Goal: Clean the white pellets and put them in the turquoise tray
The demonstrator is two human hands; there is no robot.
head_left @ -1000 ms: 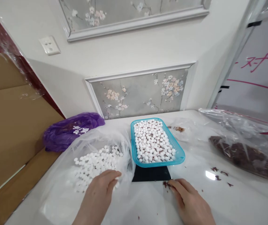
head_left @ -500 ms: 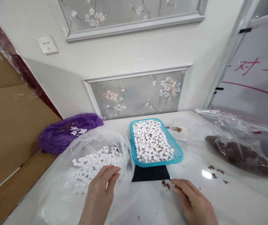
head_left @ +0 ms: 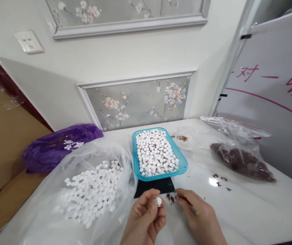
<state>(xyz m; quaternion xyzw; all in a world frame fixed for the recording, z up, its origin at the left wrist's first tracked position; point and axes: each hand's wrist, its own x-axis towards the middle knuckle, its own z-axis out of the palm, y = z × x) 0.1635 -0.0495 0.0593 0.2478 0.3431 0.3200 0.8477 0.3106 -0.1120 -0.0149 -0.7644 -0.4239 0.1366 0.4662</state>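
Both wrists are cut off below. Just before the tray (head_left: 159, 174), the left hand (head_left: 146, 217) pinches a white ball (head_left: 158, 201); the right hand (head_left: 199, 217), fingers pressed together, touches brown crumbs (head_left: 171, 198).

White ball (head_left: 158, 201) in L hand (head_left: 146, 217)

A purple bag (head_left: 59, 148) lies far left; a clear bag of brown bits (head_left: 240, 160) lies far right.
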